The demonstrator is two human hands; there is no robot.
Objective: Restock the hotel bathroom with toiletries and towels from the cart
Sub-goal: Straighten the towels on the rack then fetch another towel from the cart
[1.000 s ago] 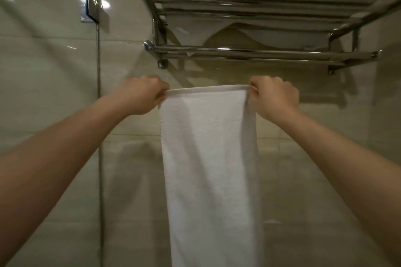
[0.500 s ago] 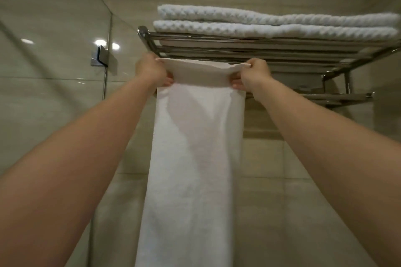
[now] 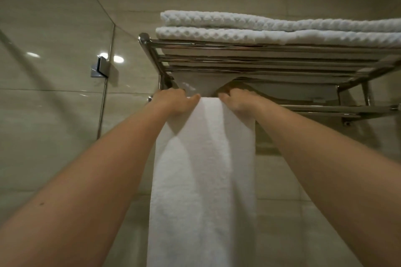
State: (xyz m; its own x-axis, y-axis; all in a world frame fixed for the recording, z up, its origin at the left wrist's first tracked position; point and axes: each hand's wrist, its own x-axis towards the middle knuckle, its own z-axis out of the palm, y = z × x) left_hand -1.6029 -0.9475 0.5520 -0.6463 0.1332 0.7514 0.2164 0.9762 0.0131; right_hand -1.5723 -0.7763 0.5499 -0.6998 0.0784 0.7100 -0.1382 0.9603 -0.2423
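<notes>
Towel hanging, partly complete: two folded waffle-weave towels (image 3: 271,28) lie stacked on top of the chrome rack (image 3: 152,54), while a plain white terry hand towel (image 3: 204,169) hangs as a long flat band below the rack's lower rail (image 3: 325,106). Left hand (image 3: 173,102) and right hand (image 3: 236,102) each grip a top corner at rail height, fingers (image 3: 172,93) curled over the fold; whether the cloth already passes over the rail is hidden. Probably left: evening the drape, letting go, and the toiletries, unseen here. Rack bars are round polished tubes.
</notes>
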